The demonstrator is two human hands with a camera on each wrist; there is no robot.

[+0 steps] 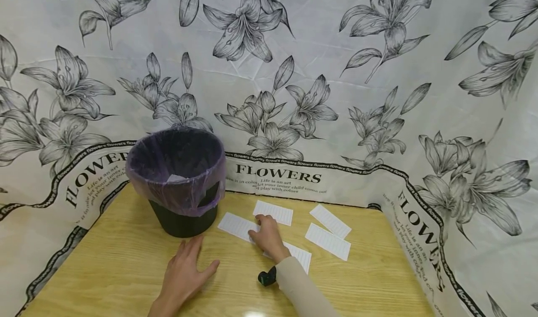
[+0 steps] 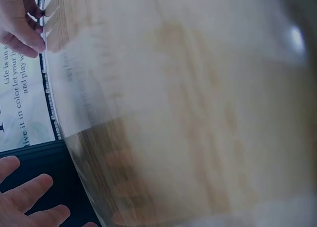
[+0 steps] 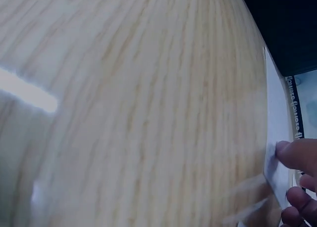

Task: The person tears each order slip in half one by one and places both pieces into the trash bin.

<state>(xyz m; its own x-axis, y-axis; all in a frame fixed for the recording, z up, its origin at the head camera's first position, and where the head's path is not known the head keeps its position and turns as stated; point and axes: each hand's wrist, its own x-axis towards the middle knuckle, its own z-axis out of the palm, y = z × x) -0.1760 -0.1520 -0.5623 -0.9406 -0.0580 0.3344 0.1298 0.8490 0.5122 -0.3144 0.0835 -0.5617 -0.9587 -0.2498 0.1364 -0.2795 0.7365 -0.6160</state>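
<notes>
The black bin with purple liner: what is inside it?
In the bin, part of a white paper shows. The near side, covered by the purple liner, hides the bottom; anything else there cannot be seen.

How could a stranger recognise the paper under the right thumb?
On the wooden table, find the black bin with a purple bag. Beside it, on the right, lies a white paper, touched by the right hand. Among the papers on the table, it is nearest the bin.
</notes>
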